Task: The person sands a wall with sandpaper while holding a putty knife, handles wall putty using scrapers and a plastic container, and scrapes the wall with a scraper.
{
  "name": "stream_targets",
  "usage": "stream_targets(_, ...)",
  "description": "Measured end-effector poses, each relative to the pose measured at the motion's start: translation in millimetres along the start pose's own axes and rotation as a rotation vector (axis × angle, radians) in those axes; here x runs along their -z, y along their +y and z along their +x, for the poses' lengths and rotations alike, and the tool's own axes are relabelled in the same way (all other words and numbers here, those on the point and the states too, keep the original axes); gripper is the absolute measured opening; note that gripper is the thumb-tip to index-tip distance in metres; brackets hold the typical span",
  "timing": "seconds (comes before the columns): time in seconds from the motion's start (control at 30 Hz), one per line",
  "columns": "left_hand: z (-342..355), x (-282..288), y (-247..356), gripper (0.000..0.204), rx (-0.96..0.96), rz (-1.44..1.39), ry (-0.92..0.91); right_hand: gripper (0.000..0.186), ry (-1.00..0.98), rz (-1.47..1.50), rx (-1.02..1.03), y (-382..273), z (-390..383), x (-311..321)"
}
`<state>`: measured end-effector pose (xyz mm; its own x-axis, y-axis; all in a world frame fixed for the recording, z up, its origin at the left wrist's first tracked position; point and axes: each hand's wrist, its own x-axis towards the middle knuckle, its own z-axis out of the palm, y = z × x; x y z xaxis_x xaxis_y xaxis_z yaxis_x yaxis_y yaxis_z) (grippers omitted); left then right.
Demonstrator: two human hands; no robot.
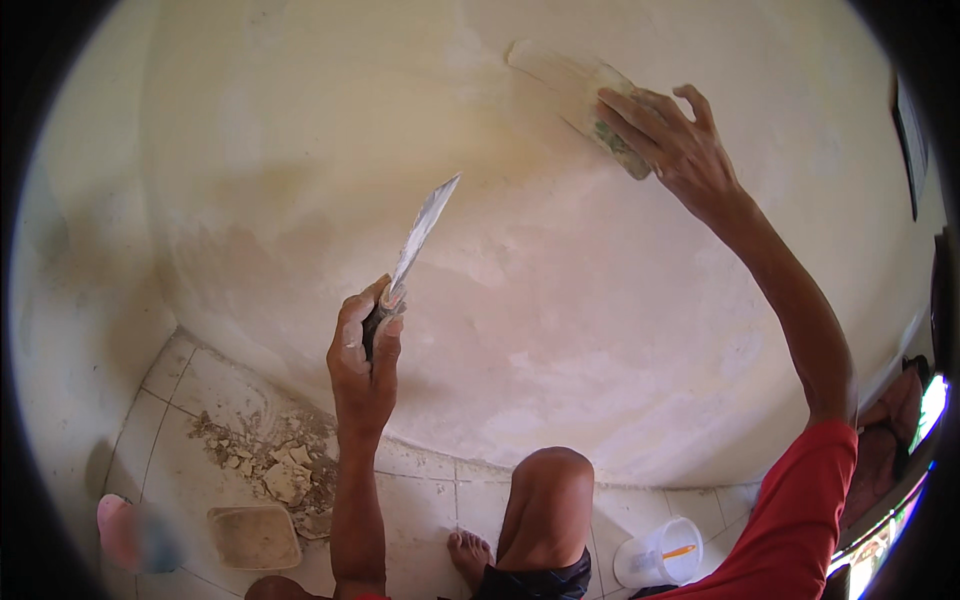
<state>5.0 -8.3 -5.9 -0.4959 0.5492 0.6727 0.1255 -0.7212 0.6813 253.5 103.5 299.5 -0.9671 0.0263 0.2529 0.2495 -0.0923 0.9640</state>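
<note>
My left hand (366, 345) is closed around the dark handle of a putty knife (425, 228). Its blade points up and right, smeared with white paste, and appears held off the wall. Higher up, my right hand (682, 155) presses a flat, rectangular spreader (622, 150) to the wall (470, 340), fingers laid over its back. That spreader is coated in pale paste with greenish patches. Beside it, a damp-looking streak of filler (560, 80) runs up and left. Patches of paler and pinkish filler cover much of the wall below.
Broken plaster debris (288, 470) lies on the tiled floor (415, 500) at lower left, with a beige plastic tray (255, 540) beside it. A pink and blue object (120, 535) stands farther left. At lower right is a white tub (640, 560) containing something orange (680, 551).
</note>
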Motion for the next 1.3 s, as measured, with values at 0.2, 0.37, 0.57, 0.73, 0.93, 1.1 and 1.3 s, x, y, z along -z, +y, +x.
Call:
stream_targets(0.2, -1, 5, 1, 0.032, 0.004, -0.006, 0.008, 0.061, -0.111, 0.153, -0.081, -4, -52, 20)
stream_targets(0.37, -3, -3, -5, 0.031, -0.009, -0.038, 0.014, 0.047, -0.119, 0.186, -0.139, -5, -90, 48)
stream_targets(0.57, -7, -7, 11, 0.029, 0.055, -0.109, -0.002, 0.052, 0.141, 0.107, -0.255, 1, 23, 51)
stream_targets(0.73, -5, -8, 20, 0.031, -0.006, -0.096, -0.025, 0.052, 0.220, 0.050, -0.182, -3, 88, 29)
stream_targets(0.93, -4, -4, 23, 0.031, 0.043, -0.118, 0.001, 0.060, 0.116, 0.025, -0.153, -20, 91, 0)
stream_targets(1.1, -6, -2, 19, 0.031, 0.037, -0.129, 0.021, 0.057, 0.080, 0.012, -0.126, -31, 76, 0)
stream_targets(1.3, -10, -3, 12, 0.031, 0.017, -0.091, 0.028, 0.061, 0.045, 0.122, -0.106, -38, 41, 8)
